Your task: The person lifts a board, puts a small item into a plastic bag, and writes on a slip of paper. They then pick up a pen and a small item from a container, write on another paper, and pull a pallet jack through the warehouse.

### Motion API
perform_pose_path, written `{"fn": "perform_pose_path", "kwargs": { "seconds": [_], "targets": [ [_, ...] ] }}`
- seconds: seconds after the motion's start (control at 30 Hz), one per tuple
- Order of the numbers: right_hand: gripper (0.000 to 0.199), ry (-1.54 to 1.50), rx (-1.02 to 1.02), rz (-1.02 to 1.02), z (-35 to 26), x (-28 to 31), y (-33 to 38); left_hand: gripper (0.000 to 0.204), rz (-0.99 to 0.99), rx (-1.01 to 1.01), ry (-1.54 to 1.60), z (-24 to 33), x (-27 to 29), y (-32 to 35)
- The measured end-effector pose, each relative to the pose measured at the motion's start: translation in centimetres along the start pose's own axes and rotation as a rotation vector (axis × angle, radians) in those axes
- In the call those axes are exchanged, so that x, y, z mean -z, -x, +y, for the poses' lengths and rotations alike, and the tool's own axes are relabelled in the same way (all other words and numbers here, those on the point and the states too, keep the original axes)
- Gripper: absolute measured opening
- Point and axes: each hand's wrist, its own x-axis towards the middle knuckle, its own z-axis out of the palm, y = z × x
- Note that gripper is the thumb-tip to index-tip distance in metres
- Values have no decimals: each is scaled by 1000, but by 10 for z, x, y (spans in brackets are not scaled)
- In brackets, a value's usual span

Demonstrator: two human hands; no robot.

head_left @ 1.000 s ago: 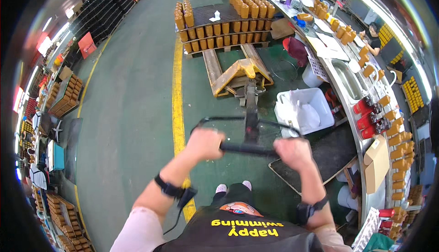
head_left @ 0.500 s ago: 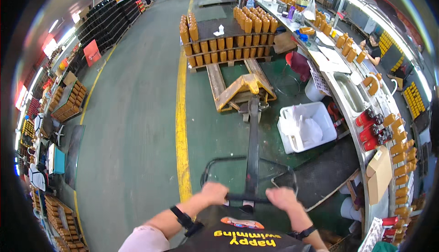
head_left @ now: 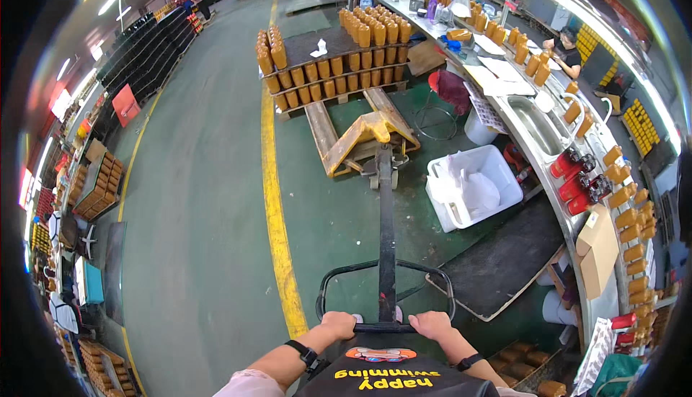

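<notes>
Both my hands are closed on the bottom bar of a pallet jack's black loop handle (head_left: pixel 386 328). My left hand (head_left: pixel 339 324) grips its left end, and my right hand (head_left: pixel 431 323) grips its right end. From the handle a dark shaft runs forward to the yellow pallet jack (head_left: pixel 369 132). Its forks reach toward a wooden pallet (head_left: pixel 339 99) stacked with several tiers of orange-brown bottle-shaped pieces (head_left: pixel 378 28). A dark sheet (head_left: pixel 310 50) divides the upper tiers, with a crumpled white scrap (head_left: pixel 319 48) on top. A black apron covers my front.
A white plastic tub (head_left: pixel 476 188) with clear bags stands right of the shaft, beside a dark board (head_left: pixel 497 264) on the floor. Along the right runs a long workbench with a sink (head_left: pixel 532 125) and red containers (head_left: pixel 577 188); a person (head_left: pixel 566 55) sits behind it. A yellow floor line (head_left: pixel 277 217) lies left.
The pallet jack and loaded pallet have shifted left and slightly up in view. My right hand, blurred before, has moved left and down and rests firmly around the bar.
</notes>
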Motion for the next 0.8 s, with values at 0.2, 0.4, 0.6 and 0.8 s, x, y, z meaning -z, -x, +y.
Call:
{"fn": "perform_pose_path", "kwargs": {
  "seconds": [0.2,0.4,0.6,0.8],
  "targets": [
    [45,-12,46,582,-15,182,0,23,484,-34,-73,4,191,55],
    [43,-66,9,472,-15,157,-2,31,353,-22,-112,1,163,45],
    [51,-41,-14,25,-2,-28,-20,34,-49,-33,-3,-19,-10,-16],
    [48,-7,29,511,-16,173,-9,26,442,-34,-67,-1,186,45]
  ]
}}
